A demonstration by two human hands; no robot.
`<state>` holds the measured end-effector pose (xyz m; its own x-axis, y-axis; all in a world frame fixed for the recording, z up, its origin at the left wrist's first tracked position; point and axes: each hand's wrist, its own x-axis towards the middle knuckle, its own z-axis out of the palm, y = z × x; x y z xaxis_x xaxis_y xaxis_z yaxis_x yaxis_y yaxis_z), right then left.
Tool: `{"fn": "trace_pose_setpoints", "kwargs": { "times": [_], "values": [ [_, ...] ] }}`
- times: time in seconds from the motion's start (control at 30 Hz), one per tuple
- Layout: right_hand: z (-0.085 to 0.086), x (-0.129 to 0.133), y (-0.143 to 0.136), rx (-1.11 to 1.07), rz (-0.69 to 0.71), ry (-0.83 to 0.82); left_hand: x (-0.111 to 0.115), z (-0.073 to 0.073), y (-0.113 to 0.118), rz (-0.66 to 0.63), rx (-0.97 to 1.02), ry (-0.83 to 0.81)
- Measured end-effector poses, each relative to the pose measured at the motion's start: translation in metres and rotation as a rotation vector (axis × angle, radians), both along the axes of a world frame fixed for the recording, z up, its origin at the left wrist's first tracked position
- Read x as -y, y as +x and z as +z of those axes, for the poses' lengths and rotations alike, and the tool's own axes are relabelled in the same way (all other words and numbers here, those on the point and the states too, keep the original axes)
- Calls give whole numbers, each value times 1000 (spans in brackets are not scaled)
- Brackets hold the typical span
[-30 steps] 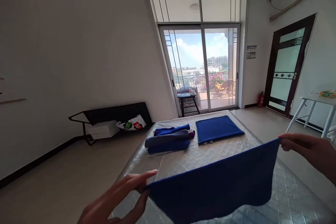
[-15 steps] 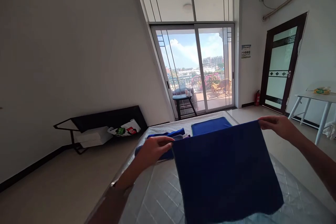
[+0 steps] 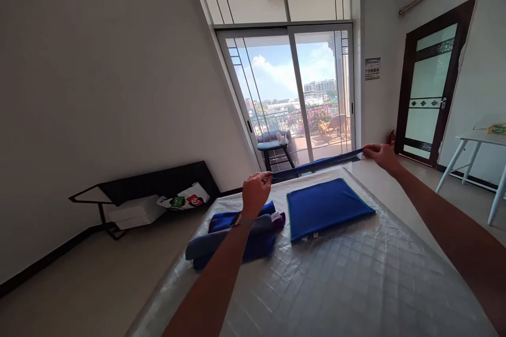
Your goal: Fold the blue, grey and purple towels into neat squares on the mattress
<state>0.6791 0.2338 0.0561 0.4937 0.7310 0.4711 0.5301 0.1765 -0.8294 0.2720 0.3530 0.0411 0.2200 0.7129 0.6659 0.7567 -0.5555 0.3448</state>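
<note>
Both arms now stretched far forward, blue cloth (image 3: 316,164) flipped up, edge-on, over the mattress (image 3: 356,274) far end. My left hand (image 3: 255,194) pinches its left corner above rolled towels (image 3: 237,231); folded blue towel (image 3: 326,207) below; right hand (image 3: 379,154) pinches right corner.

We hold a blue cloth (image 3: 316,164) stretched edge-on between our left hand (image 3: 256,193) and right hand (image 3: 380,155), above a folded towel (image 3: 326,207) on the mattress (image 3: 356,284).
</note>
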Motion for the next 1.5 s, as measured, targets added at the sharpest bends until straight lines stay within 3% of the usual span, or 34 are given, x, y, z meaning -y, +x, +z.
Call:
{"fn": "trace_pose_setpoints", "kwargs": {
  "times": [0.17,0.27,0.37,0.57,0.67,0.77,0.9,1.03,1.13,1.2,1.3,1.4,1.5],
  "values": [
    [-112,20,-1,132,-92,-281,41,-129,6,-71,-124,-58],
    [-151,36,-10,187,-103,-344,61,-189,7,-89,-176,-89],
    [-165,44,-14,242,-112,-382,60,-214,5,-84,-178,-80],
    [-162,48,-18,335,-118,-375,53,-217,2,-133,-166,-30],
    [-149,47,-20,366,-120,-342,56,-209,3,-161,-161,-5],
    [-122,43,-17,385,-134,-300,47,-174,5,-149,-110,51],
    [-54,39,-9,413,-190,-166,29,-86,3,-106,-4,153],
    [20,59,-9,504,-276,60,38,6,-7,-53,151,314],
    [55,84,-14,512,-265,76,57,49,-16,-27,193,315],
    [64,95,-17,518,-245,49,67,61,-21,-15,203,238],
    [61,97,-14,561,-223,5,69,59,-24,-7,180,48],
    [47,80,-4,602,-201,-55,54,49,-19,-32,92,-108],
    [39,50,6,628,-192,-91,26,48,-6,-49,25,-121]
  ]
}}
